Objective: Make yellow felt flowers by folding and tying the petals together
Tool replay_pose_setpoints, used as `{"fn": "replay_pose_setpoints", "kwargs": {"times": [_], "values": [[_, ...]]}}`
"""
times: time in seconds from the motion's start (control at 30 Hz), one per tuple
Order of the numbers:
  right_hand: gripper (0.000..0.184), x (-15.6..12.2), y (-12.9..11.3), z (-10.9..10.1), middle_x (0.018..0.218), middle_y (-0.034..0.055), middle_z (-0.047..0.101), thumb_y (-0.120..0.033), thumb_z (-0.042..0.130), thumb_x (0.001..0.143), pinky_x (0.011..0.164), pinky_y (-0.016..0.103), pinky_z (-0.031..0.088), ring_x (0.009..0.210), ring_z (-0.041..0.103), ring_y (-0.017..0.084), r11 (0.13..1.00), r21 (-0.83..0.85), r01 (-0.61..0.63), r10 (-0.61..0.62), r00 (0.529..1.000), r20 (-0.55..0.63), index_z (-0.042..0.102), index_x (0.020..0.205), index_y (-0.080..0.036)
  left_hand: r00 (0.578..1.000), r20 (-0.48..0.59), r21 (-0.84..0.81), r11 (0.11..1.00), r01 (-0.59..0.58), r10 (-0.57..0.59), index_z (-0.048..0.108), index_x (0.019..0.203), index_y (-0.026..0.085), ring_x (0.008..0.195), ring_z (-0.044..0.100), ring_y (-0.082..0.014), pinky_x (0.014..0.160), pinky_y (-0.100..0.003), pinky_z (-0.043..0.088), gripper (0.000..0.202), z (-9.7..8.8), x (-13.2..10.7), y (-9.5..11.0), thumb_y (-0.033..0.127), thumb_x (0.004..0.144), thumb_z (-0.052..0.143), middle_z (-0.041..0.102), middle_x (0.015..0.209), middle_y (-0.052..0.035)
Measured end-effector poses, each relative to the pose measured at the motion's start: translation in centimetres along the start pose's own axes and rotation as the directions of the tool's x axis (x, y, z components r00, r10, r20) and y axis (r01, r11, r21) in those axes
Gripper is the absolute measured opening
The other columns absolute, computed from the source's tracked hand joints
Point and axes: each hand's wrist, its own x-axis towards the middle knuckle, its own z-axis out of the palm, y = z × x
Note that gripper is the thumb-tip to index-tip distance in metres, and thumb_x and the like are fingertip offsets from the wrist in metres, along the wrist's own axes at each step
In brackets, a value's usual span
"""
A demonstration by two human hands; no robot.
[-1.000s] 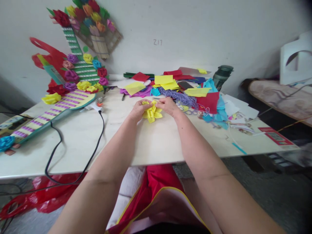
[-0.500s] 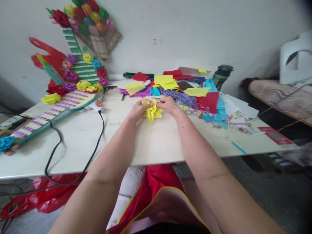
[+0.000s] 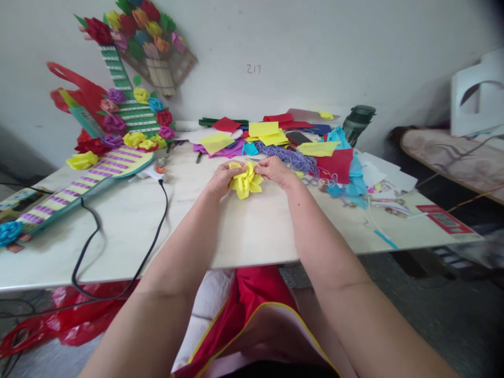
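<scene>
A yellow paper flower sits between my two hands, low over the pale table. My left hand pinches its left side with curled fingers. My right hand pinches its upper right side, fingers pressed together on the folded petals. Both forearms reach out from the near edge.
A heap of coloured paper sheets and purple cord lies behind my hands. Striped boards decorated with paper flowers stand at the left. A black cable loops across the table's left. A dark green bottle stands at the back right.
Both hands stay on the yellow flower with only slight finger shifts; the flower sits a touch higher than before.
</scene>
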Motion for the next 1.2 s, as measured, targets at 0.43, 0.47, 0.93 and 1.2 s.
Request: {"fn": "replay_pose_setpoints", "kwargs": {"times": [0.43,0.47,0.93,1.2], "values": [[0.028,0.6,0.8,0.0,0.045,-0.0087,0.040,-0.022,0.071,0.072,0.046,0.021,0.023,0.044,0.031,0.003,0.995,0.087,-0.041,0.037,0.998,0.044,0.050,0.054,-0.016,0.996,0.075,-0.038,0.998,0.047,-0.044,0.058,0.074,0.016,0.055,0.061,-0.0139,0.056,-0.028,0.050,0.037,0.0,-0.4,0.3,0.024,0.048,0.083,0.066,0.065,0.0009],[0.027,0.7,0.8,0.0,0.045,-0.0089,0.039,-0.022,0.070,0.072,0.047,0.021,0.022,0.044,0.031,0.003,0.996,0.084,-0.041,0.037,0.998,0.046,0.051,0.054,-0.015,0.996,0.074,-0.038,0.998,0.051,-0.048,0.058,0.074,0.016,0.055,0.061,-0.0139,0.056,-0.028,0.050,0.037,0.0,-0.4,0.3,0.024,0.048,0.083,0.066,0.065,0.0010],[0.030,1.5,1.9,-0.7,0.070,0.0005,0.060,-0.037,0.049,0.089,0.065,0.022,0.036,0.070,0.051,0.011,0.950,-0.304,0.068,-0.100,0.991,-0.090,0.056,0.068,-0.017,0.997,0.046,0.028,0.997,0.065,-0.066,0.060,0.073,0.016,0.056,0.060,-0.0126,0.056,-0.025,0.049,0.035,-0.8,0.3,-0.5,0.024,0.050,0.085,0.065,0.064,0.0010],[0.024,1.1,1.3,-0.7,0.056,-0.0051,0.046,-0.034,0.053,0.087,0.062,0.023,0.034,0.059,0.042,0.011,0.963,-0.163,0.213,-0.222,0.974,-0.038,0.066,0.081,-0.015,0.997,-0.011,0.074,0.995,0.071,-0.070,0.061,0.072,0.017,0.054,0.060,-0.0136,0.055,-0.026,0.048,0.035,-0.7,0.3,-0.5,0.026,0.048,0.085,0.065,0.063,-0.0002]]}}
